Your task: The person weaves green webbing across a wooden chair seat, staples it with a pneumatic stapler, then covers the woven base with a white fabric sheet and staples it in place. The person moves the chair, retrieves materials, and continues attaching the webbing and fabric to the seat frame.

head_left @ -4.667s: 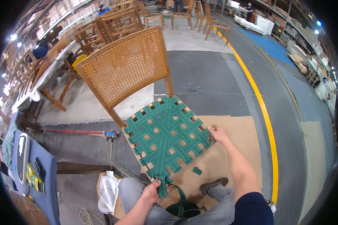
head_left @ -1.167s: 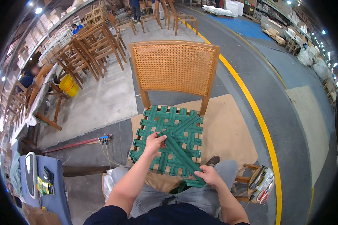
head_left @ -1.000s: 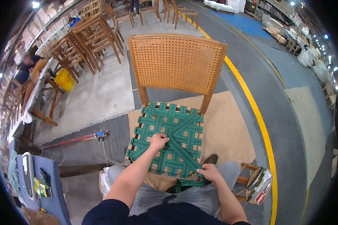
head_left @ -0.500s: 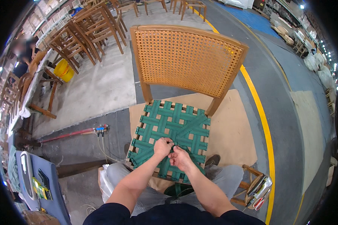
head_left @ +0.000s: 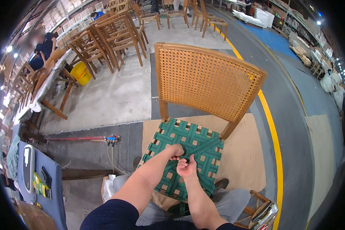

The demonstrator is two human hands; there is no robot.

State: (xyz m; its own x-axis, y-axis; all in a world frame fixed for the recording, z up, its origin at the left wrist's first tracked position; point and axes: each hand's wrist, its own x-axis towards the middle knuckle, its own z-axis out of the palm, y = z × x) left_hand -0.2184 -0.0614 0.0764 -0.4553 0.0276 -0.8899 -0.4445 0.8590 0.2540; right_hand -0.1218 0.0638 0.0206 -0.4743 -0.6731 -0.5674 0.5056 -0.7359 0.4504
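A wooden chair with a woven cane backrest (head_left: 211,78) stands before me, its seat laced with green webbing straps (head_left: 210,155). Near the middle of this seat my two hands work close together. My left hand (head_left: 175,152) is closed, its fingers curled down on a strap where diagonal bands meet. Just below and to its right, my right hand (head_left: 186,167) has its palm turned up, fingers curled and thumb raised against the webbing. The exact bit of strap between the fingertips is hidden. One diagonal band runs to the seat's far right corner.
Brown cardboard (head_left: 245,153) lies under the chair. A blue-grey padded surface (head_left: 55,184) with small items is at left; a small wooden stool (head_left: 257,207) holds tools at right. Stacked chair frames (head_left: 115,38), a yellow bucket (head_left: 81,73) and a person at a bench are farther off.
My view has tilted up and shifted, so the chair sits lower and to the right. My left arm reaches further across the seat; both hands remain together on the webbing.
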